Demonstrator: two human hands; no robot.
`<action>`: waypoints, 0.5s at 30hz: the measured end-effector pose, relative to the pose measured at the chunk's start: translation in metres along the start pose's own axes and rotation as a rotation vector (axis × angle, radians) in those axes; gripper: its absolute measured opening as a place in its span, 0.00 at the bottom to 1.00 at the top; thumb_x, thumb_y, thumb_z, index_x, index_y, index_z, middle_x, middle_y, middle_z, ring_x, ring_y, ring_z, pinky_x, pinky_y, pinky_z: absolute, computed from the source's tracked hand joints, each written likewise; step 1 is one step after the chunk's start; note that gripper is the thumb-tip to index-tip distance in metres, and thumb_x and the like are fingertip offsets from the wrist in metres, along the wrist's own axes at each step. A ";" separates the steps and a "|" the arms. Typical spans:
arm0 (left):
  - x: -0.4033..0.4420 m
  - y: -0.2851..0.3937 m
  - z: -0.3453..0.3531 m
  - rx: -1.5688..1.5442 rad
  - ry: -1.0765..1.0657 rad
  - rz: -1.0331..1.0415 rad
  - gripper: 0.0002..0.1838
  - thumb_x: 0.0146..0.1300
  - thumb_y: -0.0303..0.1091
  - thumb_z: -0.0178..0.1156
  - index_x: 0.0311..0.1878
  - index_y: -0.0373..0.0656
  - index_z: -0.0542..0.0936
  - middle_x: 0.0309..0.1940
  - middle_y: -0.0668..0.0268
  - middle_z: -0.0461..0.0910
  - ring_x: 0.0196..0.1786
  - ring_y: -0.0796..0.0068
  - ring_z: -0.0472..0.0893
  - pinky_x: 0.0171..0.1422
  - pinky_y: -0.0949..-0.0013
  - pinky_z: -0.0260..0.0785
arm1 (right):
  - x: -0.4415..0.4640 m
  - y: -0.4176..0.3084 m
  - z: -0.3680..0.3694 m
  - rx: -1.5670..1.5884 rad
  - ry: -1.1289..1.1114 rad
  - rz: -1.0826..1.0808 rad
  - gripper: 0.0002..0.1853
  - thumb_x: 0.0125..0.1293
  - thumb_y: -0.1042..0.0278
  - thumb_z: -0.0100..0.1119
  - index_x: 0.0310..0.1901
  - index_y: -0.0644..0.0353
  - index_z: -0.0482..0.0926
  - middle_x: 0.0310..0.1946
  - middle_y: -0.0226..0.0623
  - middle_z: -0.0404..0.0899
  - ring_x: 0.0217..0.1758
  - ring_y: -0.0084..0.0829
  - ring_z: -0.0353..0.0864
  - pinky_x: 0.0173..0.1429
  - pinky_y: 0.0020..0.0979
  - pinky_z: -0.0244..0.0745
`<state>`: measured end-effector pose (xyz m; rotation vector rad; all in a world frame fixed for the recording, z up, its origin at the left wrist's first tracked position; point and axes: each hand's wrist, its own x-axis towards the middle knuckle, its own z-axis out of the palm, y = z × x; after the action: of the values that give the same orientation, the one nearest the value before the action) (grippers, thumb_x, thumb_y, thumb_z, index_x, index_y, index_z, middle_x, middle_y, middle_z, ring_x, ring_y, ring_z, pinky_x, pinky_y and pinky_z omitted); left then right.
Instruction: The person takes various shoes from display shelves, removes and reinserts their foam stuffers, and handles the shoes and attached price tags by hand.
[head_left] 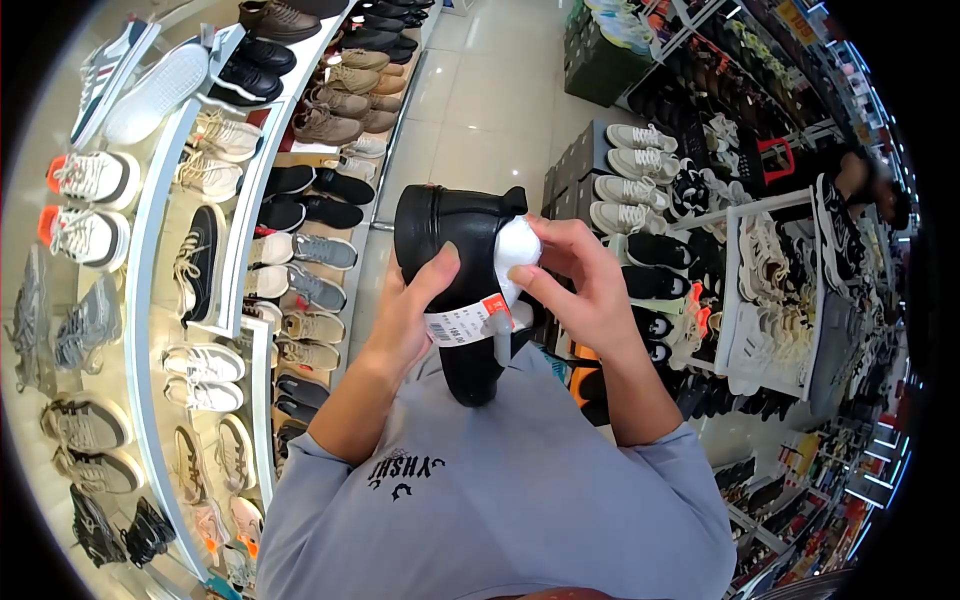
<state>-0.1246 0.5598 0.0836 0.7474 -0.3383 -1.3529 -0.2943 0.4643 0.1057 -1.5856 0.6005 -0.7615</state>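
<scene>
A black boot [470,385] is held up in front of my chest, its toe pointing down towards my body. My left hand [410,305] grips it from the left side, the thumb pressed on the black surface. At the boot's right side, my right hand [575,285] pinches a white wad [515,250], which looks like paper stuffing, between thumb and fingers. How deep the wad sits in the boot is hard to tell. A white price tag [460,325] with an orange end hangs across the boot near my left thumb.
Lit shelves [150,210] with rows of shoes curve along the left. To the right stand pale sneakers [640,165] on grey shoe boxes [575,175] and a white rack [735,300] of more shoes. A tiled aisle floor [475,90] runs ahead between them.
</scene>
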 end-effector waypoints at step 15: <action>0.239 0.110 -0.029 0.185 -0.229 0.193 0.42 0.64 0.27 0.61 0.74 0.44 0.46 0.59 0.55 0.69 0.59 0.66 0.75 0.64 0.64 0.68 | 0.242 0.039 -0.003 -0.193 0.198 -0.098 0.20 0.61 0.74 0.65 0.54 0.70 0.77 0.46 0.46 0.84 0.50 0.32 0.84 0.56 0.29 0.75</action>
<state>0.0280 0.3433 0.0882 0.6933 -0.7079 -1.2363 -0.1380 0.2758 0.1007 -1.7381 0.7625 -0.9648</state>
